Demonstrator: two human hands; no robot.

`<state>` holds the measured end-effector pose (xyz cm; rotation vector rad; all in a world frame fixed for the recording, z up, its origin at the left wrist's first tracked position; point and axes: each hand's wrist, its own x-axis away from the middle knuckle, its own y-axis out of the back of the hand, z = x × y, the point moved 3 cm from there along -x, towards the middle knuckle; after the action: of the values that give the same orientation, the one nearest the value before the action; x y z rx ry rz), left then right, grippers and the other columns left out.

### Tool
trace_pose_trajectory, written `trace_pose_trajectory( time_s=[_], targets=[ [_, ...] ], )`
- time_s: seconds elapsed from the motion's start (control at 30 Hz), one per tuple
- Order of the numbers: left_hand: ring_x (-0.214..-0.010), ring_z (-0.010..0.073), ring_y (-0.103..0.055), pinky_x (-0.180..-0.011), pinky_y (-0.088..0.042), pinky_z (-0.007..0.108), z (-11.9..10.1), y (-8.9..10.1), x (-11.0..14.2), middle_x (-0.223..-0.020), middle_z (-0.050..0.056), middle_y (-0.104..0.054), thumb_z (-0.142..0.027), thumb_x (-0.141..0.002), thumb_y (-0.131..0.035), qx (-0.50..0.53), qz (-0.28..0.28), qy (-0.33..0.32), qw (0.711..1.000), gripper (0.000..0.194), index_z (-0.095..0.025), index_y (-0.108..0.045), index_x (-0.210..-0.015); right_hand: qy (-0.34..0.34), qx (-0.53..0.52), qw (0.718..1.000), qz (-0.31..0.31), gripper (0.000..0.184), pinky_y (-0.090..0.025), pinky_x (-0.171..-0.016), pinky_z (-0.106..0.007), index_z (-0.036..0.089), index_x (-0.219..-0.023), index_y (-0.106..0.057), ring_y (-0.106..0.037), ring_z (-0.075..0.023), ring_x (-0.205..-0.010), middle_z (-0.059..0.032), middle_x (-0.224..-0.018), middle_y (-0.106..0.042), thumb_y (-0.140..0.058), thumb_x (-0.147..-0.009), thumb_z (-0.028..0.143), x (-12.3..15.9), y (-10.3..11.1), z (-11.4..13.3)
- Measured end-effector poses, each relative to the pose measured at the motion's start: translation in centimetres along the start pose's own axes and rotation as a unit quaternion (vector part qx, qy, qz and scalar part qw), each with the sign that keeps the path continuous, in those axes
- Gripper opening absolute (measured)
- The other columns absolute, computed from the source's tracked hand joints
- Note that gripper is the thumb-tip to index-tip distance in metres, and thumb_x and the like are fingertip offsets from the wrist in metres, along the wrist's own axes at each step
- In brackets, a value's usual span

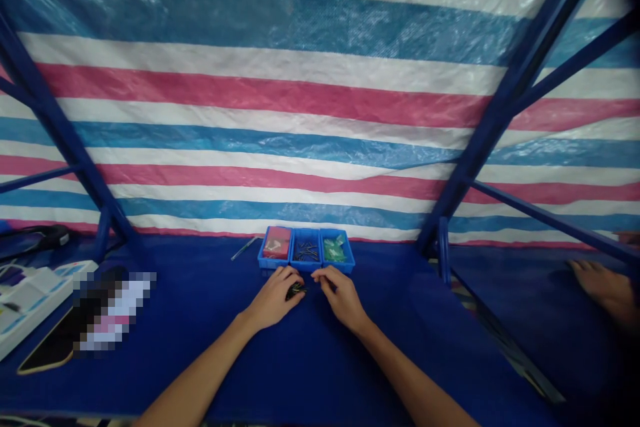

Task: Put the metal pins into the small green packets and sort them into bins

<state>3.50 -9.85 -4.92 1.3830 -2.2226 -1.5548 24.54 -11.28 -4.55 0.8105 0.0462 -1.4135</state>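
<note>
Dark pieces (295,291): were partly hidden by the left grip (275,295); their kind was too small to tell. Right grip (341,293): whether it held anything could not be told. White power strip (43,303): was cut off by the left edge. Dark flat object (50,345): was partly obscured by pixelation. Another person's hand (603,285): was blurred, its arm lost at the right edge.

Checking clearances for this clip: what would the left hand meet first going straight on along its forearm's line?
The left hand would likely meet the middle blue bin first, near its join with the left bin; the depth between is unclear.
</note>
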Motion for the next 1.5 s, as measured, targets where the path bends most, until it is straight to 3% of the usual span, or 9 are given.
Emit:
trace_pose_trajectory(
  time_s=[0.17,0.4,0.57,0.7,0.83,1.17,1.27,1.4,1.5],
  targets=[
    [-0.112,0.0254,-0.06,-0.104,-0.048,0.045,0.0,0.1,0.0,-0.12,0.005,-0.065,-0.033,-0.106,-0.06,0.004,0.0,0.003,1.0,0.013,-0.025,-0.066,-0.115,-0.014,0.002,0.999,-0.031,0.024,-0.055,-0.077,-0.033,0.027,-0.113,-0.077,-0.069,-0.0226,-0.085,-0.0061,-0.101,-0.075,-0.058,-0.102,0.038,0.1,0.0,-0.2],
    [-0.11,0.0245,-0.06,-0.101,-0.049,0.042,-0.1,0.2,0.0,-0.119,0.004,-0.065,-0.031,-0.104,-0.063,0.002,0.0,0.009,1.0,0.013,-0.026,-0.067,-0.115,-0.041,-0.011,0.998,-0.042,0.035,-0.054,-0.068,-0.032,0.027,-0.115,-0.077,-0.063,-0.0198,-0.069,-0.0041,-0.085,-0.069,-0.051,-0.108,0.048,0.1,0.2,-0.3],
    [-0.111,0.0245,-0.059,-0.101,-0.048,0.042,0.0,0.1,0.0,-0.12,0.004,-0.064,-0.03,-0.104,-0.064,0.003,-0.003,0.008,1.0,0.013,-0.025,-0.067,-0.115,-0.064,-0.064,0.995,-0.045,0.04,-0.053,-0.055,-0.03,0.026,-0.11,-0.077,-0.064,-0.0184,-0.068,-0.0085,-0.105,-0.068,-0.051,-0.106,0.056,0.0,0.1,-0.2],
    [-0.111,0.0245,-0.058,-0.101,-0.047,0.042,0.1,0.1,0.0,-0.121,0.005,-0.064,-0.031,-0.105,-0.063,0.009,0.002,0.005,1.0,0.013,-0.025,-0.066,-0.116,-0.13,-0.113,0.985,-0.028,0.042,-0.045,-0.046,-0.026,0.024,-0.112,-0.073,-0.057,-0.0156,-0.051,-0.0003,-0.075,-0.064,-0.052,-0.104,0.06,0.0,-0.3,-1.1],
    [-0.111,0.025,-0.058,-0.101,-0.048,0.042,0.3,0.0,0.0,-0.12,0.005,-0.064,-0.033,-0.105,-0.062,0.006,-0.001,0.005,1.0,0.014,-0.026,-0.067,-0.116,-0.125,-0.086,0.987,-0.053,0.043,-0.043,-0.049,-0.025,0.023,-0.113,-0.072,-0.052,-0.0147,-0.05,0.0038,-0.063,-0.055,-0.049,-0.106,0.059,0.0,0.0,-1.4],
    [-0.11,0.0258,-0.059,-0.102,-0.049,0.044,0.0,0.2,0.0,-0.12,0.006,-0.064,-0.036,-0.106,-0.058,0.004,-0.006,-0.006,1.0,0.017,-0.025,-0.068,-0.115,-0.103,-0.103,0.987,-0.063,0.045,-0.049,-0.05,-0.026,0.025,-0.14,-0.06,-0.06,-0.0138,-0.058,-0.0059,-0.106,-0.071,-0.045,-0.107,0.051,-0.2,0.1,-1.4],
    [-0.11,0.0257,-0.058,-0.101,-0.049,0.044,0.0,0.1,0.1,-0.12,0.006,-0.064,-0.035,-0.106,-0.059,0.005,-0.005,-0.003,1.0,0.017,-0.025,-0.068,-0.115,-0.112,-0.102,0.986,-0.071,0.042,-0.05,-0.049,-0.027,0.024,-0.129,-0.067,-0.063,-0.0161,-0.06,-0.0077,-0.106,-0.075,-0.048,-0.106,0.054,-0.2,0.2,-1.5],
    [-0.11,0.0251,-0.058,-0.101,-0.049,0.043,0.1,0.0,0.0,-0.12,0.006,-0.064,-0.034,-0.106,-0.059,0.001,-0.002,0.0,1.0,0.016,-0.025,-0.067,-0.116,-0.117,-0.074,0.987,-0.077,0.035,-0.047,-0.049,-0.027,0.024,-0.114,-0.07,-0.06,-0.0168,-0.056,-0.0046,-0.087,-0.072,-0.055,-0.103,0.054,-0.1,0.3,-1.1],
    [-0.11,0.0254,-0.058,-0.101,-0.049,0.044,0.1,0.0,0.0,-0.12,0.006,-0.064,-0.035,-0.105,-0.059,-0.001,-0.007,-0.005,1.0,0.017,-0.025,-0.068,-0.117,-0.084,-0.051,0.991,-0.087,0.028,-0.05,-0.054,-0.028,0.024,-0.101,-0.068,-0.063,-0.018,-0.067,-0.0062,-0.1,-0.07,-0.064,-0.098,0.051,-0.1,0.5,-0.5]
  ],
)
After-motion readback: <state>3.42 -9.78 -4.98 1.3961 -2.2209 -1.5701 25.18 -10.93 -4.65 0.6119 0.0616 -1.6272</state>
